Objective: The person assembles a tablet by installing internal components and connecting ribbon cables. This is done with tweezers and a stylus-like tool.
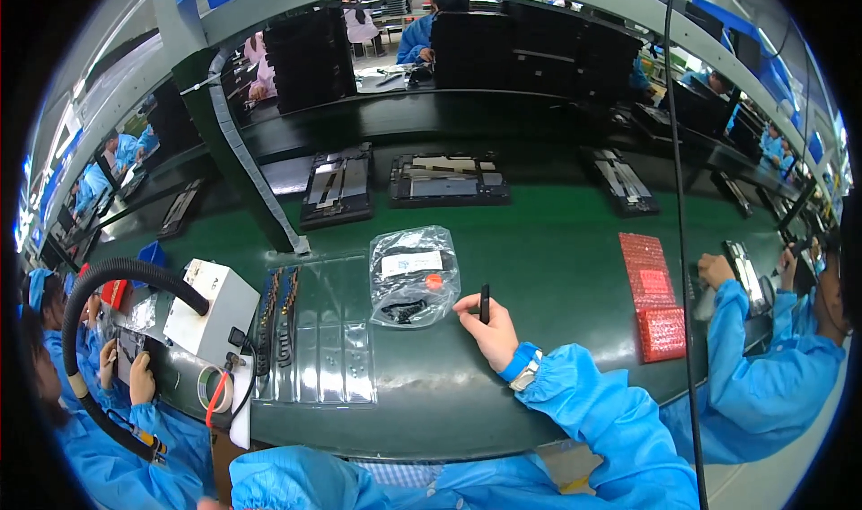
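Observation:
My right hand (494,332) is closed on a slim black pen-like tool (485,303), which stands upright between thumb and fingers. Just left of it lies a clear plastic bag (415,276) with a white label, an orange sticker and small black parts inside. My fingertips are close to the bag's right edge; whether they touch it I cannot tell. Left of the bag is a clear plastic tray (334,375) with dark strip-like parts (278,317) in its left grooves. My left sleeve (301,481) is at the lower edge, with only a sliver of skin beyond it, fingers hidden.
Opened black devices (449,180) lie along the back of the green bench (539,276). Red bubble-wrap pouches (660,330) are at the right, behind a hanging black cable (680,241). A white box (211,312) with a black hose stands left. Co-workers sit on both sides.

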A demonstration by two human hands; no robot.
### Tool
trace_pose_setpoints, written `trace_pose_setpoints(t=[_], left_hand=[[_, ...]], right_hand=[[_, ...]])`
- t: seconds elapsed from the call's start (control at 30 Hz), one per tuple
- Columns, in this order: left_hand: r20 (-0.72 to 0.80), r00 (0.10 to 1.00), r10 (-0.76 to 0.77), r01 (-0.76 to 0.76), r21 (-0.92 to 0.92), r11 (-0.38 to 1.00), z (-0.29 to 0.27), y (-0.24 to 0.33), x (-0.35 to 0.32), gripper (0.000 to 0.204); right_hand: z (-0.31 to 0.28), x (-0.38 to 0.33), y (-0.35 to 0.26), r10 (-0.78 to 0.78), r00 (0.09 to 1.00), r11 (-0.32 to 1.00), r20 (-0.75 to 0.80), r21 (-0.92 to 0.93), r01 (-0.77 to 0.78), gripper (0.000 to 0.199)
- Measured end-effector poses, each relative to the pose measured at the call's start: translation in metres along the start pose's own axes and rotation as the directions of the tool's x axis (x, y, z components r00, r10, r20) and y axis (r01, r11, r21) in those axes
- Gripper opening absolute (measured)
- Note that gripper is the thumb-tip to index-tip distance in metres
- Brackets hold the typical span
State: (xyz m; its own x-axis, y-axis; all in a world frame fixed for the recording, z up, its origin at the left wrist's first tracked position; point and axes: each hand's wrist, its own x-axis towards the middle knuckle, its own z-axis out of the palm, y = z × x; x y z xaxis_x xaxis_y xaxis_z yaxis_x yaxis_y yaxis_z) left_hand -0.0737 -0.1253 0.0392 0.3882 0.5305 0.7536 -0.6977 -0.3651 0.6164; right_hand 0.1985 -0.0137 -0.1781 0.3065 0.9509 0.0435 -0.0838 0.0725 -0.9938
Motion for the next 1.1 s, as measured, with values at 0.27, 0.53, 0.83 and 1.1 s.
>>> trace_pose_setpoints(t=[0.27, 0.53, 0.83, 1.1], left_hand=[[0.029, 0.95, 0.31, -0.277, -0.375, 0.885, -0.016, -0.039, -0.036, 0.025], [0.738, 0.617, 0.275, 0.164, -0.462, 0.872, -0.024, -0.131, -0.024, 0.021], [-0.031, 0.844, -0.536, 0.521, 0.287, 0.804, -0.024, -0.251, -0.028, 0.013], [0.413, 0.655, -0.632, 0.431, 0.483, 0.762, -0.022, -0.276, -0.053, 0.01]], right_hand=[[-0.003, -0.001, 0.007, -0.01, 1.0, 1.0, -0.028, -0.027, 0.009, 0.013], [-0.003, 0.0, 0.007, -0.075, 0.997, 0.996, 0.027, -0.055, 0.076, 0.019], [-0.015, -0.022, -0.001, -0.004, 0.993, 0.993, 0.114, 0.114, -0.009, 0.016], [-0.022, -0.022, -0.004, 0.109, 0.959, 0.993, 0.261, -0.063, -0.095, 0.026]])
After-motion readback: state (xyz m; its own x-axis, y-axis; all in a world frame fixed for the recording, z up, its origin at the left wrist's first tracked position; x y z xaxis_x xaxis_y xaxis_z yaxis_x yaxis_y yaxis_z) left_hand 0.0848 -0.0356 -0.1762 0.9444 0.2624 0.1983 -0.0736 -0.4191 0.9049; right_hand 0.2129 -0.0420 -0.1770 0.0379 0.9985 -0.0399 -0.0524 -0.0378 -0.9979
